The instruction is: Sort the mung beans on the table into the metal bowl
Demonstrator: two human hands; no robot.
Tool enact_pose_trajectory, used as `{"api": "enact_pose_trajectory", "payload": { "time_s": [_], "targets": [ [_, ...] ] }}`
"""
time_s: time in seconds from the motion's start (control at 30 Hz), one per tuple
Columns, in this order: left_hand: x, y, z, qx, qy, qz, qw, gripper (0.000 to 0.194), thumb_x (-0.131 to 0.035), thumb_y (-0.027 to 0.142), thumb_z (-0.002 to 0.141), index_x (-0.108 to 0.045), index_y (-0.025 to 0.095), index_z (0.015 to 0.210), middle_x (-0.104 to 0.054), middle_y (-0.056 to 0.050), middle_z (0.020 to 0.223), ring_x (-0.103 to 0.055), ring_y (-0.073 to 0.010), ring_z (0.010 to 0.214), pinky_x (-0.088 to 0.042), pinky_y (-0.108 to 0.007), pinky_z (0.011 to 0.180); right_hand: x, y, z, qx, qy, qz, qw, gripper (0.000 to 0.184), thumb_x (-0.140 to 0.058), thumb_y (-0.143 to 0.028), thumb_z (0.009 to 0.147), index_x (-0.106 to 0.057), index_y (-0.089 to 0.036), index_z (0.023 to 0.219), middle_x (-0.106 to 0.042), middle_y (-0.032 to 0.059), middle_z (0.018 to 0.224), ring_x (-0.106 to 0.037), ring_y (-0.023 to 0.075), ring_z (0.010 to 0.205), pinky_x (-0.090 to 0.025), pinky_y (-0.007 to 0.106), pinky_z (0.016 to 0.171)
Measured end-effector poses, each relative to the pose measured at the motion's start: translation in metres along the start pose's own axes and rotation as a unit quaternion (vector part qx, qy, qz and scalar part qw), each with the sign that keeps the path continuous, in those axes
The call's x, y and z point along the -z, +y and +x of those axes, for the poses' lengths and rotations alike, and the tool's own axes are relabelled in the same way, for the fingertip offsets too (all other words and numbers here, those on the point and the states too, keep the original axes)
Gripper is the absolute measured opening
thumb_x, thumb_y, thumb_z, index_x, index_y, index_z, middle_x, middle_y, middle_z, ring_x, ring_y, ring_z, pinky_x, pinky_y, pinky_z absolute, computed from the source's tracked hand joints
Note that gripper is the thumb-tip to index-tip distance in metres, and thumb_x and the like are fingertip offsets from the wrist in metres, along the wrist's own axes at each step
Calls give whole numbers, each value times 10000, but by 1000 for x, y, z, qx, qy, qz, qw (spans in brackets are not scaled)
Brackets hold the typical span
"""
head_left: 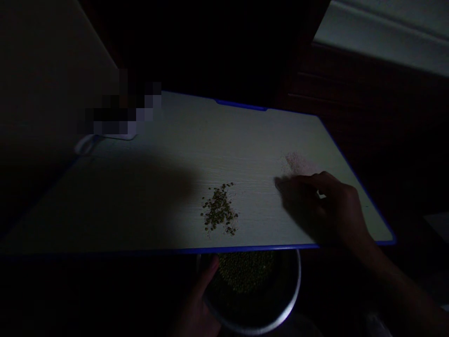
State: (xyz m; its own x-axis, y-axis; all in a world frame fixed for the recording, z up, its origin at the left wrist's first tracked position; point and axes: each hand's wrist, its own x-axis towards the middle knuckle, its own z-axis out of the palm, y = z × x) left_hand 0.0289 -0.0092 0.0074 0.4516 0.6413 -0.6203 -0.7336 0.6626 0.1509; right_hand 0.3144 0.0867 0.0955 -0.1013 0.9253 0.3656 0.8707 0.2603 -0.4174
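Note:
A small heap of green-brown grains [219, 209] lies on a pale table [147, 196] with a blue edge. My right hand [331, 206] rests on the table to the right of the heap, fingers bent and reaching left, fingertips close together near a faint pinkish smear of fine grains [298, 164]. Below the table's front edge my left hand [199, 299] grips the rim of a round metal bowl [280, 304], thumb over the rim. The bowl holds more of the same green grains [245, 271]. The scene is very dark.
A white object with a loop [101, 139] sits at the table's far left beside a blurred patch. A wall stands at the left. Dark wooden furniture is behind and to the right. A blue tab [241, 106] marks the table's far edge.

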Motion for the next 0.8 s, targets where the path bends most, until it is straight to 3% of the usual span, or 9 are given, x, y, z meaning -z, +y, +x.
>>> {"api": "enact_pose_trajectory", "payload": {
  "time_s": [0.2,0.3,0.37,0.47,0.53,0.7,0.8],
  "targets": [
    [14,-1,7,-7,-41,-39,998,258,-655,244,997,-880,354,936,-872,11,1112,-587,-270,1426,-310,-483,1283,14,29,9,-64,28,13,997,267,-645,-292,906,-815,-201,1090,-836,108,1034,-771,269,856,-577,404,737],
    [25,5,4,-32,-64,-31,997,222,-666,263,988,-874,338,963,-879,-14,1078,-585,-280,1429,-319,-525,1274,16,28,7,-91,41,48,994,301,-637,-401,970,-802,-202,1124,-836,125,1105,-795,288,926,-612,444,789],
    [34,8,3,-44,-40,-26,998,210,-665,306,997,-873,335,991,-880,-22,1069,-598,-281,1413,-323,-512,1270,13,21,10,-89,28,81,992,323,-659,-452,971,-797,-211,1135,-829,126,1148,-793,291,982,-622,453,830],
    [43,8,5,-75,8,-10,997,228,-666,234,996,-874,321,1031,-872,-42,1098,-606,-295,1394,-304,-503,1275,-2,4,26,-52,-27,140,988,310,-664,-442,973,-797,-230,1155,-816,108,1195,-772,271,1064,-614,444,907],
    [47,5,9,-114,8,11,993,295,-641,144,991,-864,311,1088,-855,-52,1162,-583,-311,1409,-282,-537,1280,-18,-9,42,-19,-73,176,981,280,-657,-391,978,-800,-238,1163,-821,94,1156,-766,246,1036,-604,432,925],
    [56,2,17,-84,-70,27,994,301,-616,159,1010,-865,312,1083,-842,-61,1195,-524,-319,1461,-263,-568,1284,-59,-32,88,20,-146,248,958,258,-608,-300,1004,-800,-180,1128,-821,124,1097,-750,196,900,-605,374,820],
    [60,1,20,-90,-101,22,991,285,-622,192,1012,-864,327,1076,-856,-46,1142,-529,-316,1459,-268,-573,1283,-72,-38,106,39,-189,283,940,262,-638,-356,1015,-766,-147,1106,-805,101,1032,-733,168,836,-608,347,781]
  ]
}}
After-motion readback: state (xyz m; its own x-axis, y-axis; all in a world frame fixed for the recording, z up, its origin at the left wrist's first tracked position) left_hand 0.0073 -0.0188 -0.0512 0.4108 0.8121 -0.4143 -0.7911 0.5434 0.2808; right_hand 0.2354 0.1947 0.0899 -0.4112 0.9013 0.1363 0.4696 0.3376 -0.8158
